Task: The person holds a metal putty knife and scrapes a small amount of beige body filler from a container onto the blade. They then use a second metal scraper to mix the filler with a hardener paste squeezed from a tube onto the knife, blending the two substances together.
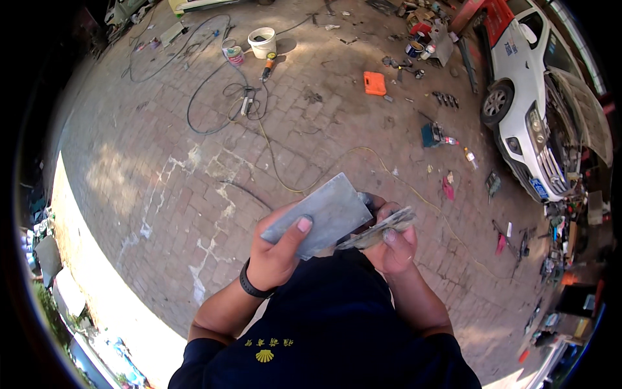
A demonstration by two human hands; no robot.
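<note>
In my left hand [278, 243] is a flat grey rectangular plate [330, 211], gripped with the thumb lying across its upper face. A dark band circles that wrist. My right hand [394, 246] is closed on a thin, worn, dirt-stained flat piece [379, 231], pinched under the thumb; its exact kind I cannot make out. The two pieces are close together in front of my body, and the plate's right edge hides part of my right fingers. Something dark shows between them.
Brick paving lies below, crossed by a yellow cord [363, 149] and dark hoses. A white bucket [262, 44], an orange power tool [267, 67] and an orange case [374, 83] stand farther off. On the right is a white car [521, 117] with its front open, among scattered tools.
</note>
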